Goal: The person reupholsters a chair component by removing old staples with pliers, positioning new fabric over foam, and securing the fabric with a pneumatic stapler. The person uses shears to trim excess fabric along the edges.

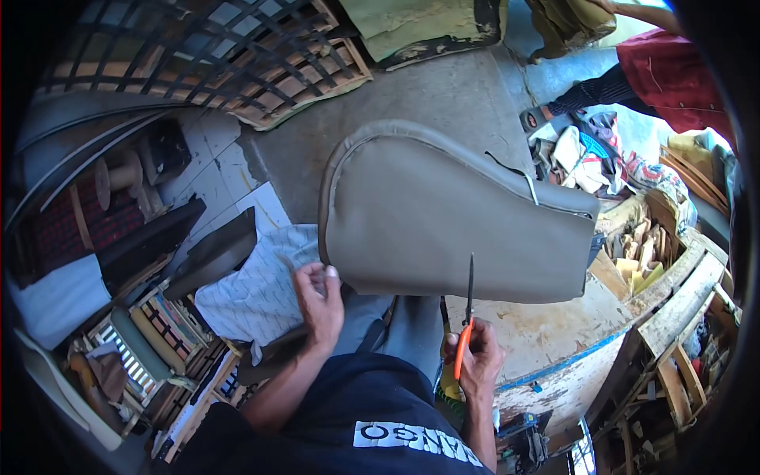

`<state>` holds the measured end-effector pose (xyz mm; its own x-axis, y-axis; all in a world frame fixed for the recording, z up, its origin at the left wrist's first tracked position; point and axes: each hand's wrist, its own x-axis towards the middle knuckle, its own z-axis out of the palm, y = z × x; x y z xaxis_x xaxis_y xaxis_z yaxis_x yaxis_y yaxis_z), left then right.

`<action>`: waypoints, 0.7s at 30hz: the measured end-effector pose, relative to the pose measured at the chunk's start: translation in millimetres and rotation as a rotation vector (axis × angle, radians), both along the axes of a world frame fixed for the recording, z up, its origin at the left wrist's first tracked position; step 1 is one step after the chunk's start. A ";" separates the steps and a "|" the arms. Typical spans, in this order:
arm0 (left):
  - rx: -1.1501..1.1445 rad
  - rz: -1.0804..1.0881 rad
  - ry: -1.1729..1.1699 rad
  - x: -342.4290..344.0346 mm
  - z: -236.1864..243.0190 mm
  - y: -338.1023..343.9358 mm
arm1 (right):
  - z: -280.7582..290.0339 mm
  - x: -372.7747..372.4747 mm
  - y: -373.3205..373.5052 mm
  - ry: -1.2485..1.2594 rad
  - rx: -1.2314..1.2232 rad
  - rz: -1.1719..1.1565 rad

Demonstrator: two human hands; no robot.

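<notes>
Clock face centred on the grey upholstered panel (443,222); 12 points away from the wearer.

Position: panel lies just beyond the wearer's lap, its 3-to-5 o'clock part over the worn tabletop (546,332). Right hand (481,356), at 5 o'clock, is clamped round the orange handles of the scissors (465,342); the blades look together. Left hand (319,305), at 8 o'clock, has bent fingers and thumb close beside the panel's near corner. View is poor there: cannot tell whether they pinch the edge or a thread, or stand just off it.

Risks, judged: the blade crosses in front of the cover, so a dip of the right wrist could scratch or pierce the smooth face. If the panel is not firmly supported, weak restraint at 8 o'clock might let it swing or slide toward 6. The dark strip (511,169) along the 1 o'clock edge could snag if the panel is turned.

Orientation: panel's long axis runs roughly 9 to 3, tilted slightly toward 10 and 4. Broad, rounded, piped end faces 9 to 11; narrower, squarer end faces 3. Scissors' long axis runs near 12 to 6, tips toward 12, handle loops toward 6.
</notes>
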<state>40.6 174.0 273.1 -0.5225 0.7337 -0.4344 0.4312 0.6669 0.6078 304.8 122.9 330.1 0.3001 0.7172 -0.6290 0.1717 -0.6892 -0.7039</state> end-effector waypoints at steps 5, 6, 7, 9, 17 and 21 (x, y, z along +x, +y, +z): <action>0.015 0.377 -0.491 36.9 -7.6 -30.3 | -9.7 -8.0 -34.6 0.080 -0.085 -0.049; 0.005 0.383 -0.589 40.4 -9.6 -27.2 | -12.6 -8.6 -41.6 0.086 -0.062 -0.028; -0.012 0.388 -0.686 43.2 -11.3 -27.6 | -12.8 -12.2 -46.7 0.086 -0.032 -0.006; 0.064 0.395 -0.707 44.4 -20.7 -37.4 | -10.2 -17.9 -64.9 0.090 -0.021 0.029; 0.246 0.149 -0.582 23.2 -92.5 -76.5 | -12.3 -40.1 -83.6 0.152 0.050 0.162; 0.234 0.045 -0.655 15.5 -92.9 -85.5 | -30.8 -75.5 -82.0 0.435 -0.076 0.139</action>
